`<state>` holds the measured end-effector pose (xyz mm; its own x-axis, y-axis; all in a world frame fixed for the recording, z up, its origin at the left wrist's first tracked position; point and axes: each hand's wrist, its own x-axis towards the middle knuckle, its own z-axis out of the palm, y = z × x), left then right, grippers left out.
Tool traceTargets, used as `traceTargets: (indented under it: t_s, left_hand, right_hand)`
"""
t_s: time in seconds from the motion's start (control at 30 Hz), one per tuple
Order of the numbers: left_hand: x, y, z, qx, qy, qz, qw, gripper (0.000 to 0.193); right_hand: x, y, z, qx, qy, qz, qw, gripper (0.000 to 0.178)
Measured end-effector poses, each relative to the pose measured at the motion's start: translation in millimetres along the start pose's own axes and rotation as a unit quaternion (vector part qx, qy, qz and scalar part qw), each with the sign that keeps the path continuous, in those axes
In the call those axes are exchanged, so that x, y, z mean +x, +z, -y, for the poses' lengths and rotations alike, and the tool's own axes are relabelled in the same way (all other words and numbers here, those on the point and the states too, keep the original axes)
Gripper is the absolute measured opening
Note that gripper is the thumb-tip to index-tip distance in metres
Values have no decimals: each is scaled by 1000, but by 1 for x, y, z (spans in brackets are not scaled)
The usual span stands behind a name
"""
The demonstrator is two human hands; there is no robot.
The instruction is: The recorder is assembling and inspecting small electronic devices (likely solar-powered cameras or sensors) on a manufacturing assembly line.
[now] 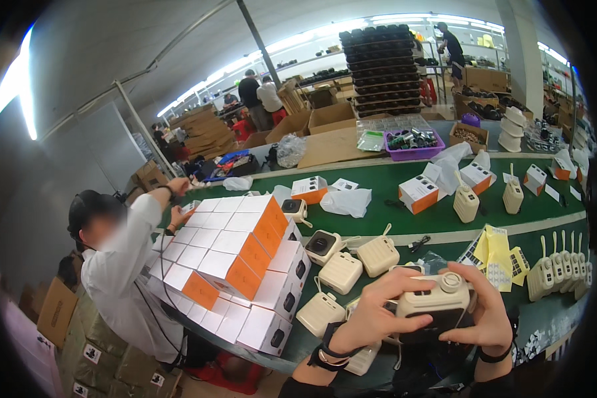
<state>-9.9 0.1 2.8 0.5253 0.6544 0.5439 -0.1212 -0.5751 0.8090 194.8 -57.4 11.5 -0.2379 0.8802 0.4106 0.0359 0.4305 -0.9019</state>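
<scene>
Both my hands hold a small cream-coloured electronic device point(438, 302) with rounded corners, a round knob on top and a dark face. My left hand point(371, 312) grips its left side, fingers over the top and thumb along the front. On its right side is my right hand point(489, 312), fingers curled around the edge and thumb low at the front. What it is exactly, I cannot tell. Similar cream devices with strap loops lie left of my hands, among them a ribbed one point(340, 272) and another one point(378, 255). Part of one more lies under my left wrist.
Stacked white-and-orange boxes point(229, 249) stand to the left, beside a co-worker in a white shirt point(129, 265). Yellow sticker sheets point(494, 255) and a row of cream devices point(540, 278) are at the right. Beyond runs a green conveyor belt point(378, 222), then a purple basket point(414, 152).
</scene>
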Motion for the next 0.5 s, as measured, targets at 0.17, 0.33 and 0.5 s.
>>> traceTargets:
  t_s: [0.17, 0.33, 0.5]
  left_hand:
    - [3, 8, 14, -161, -42, -84, 982, 36]
    - [6, -4, 19, -179, -114, -215, 953, 36]
    - [15, -7, 25, -242, -145, -195, 939, 35]
  right_hand:
    - [0, 4, 2, 155, 56, -79, 983, 96]
    - [22, 10, -30, 261, 118, 34, 958, 58]
    - [29, 5, -38, 308, 126, 49, 942, 58]
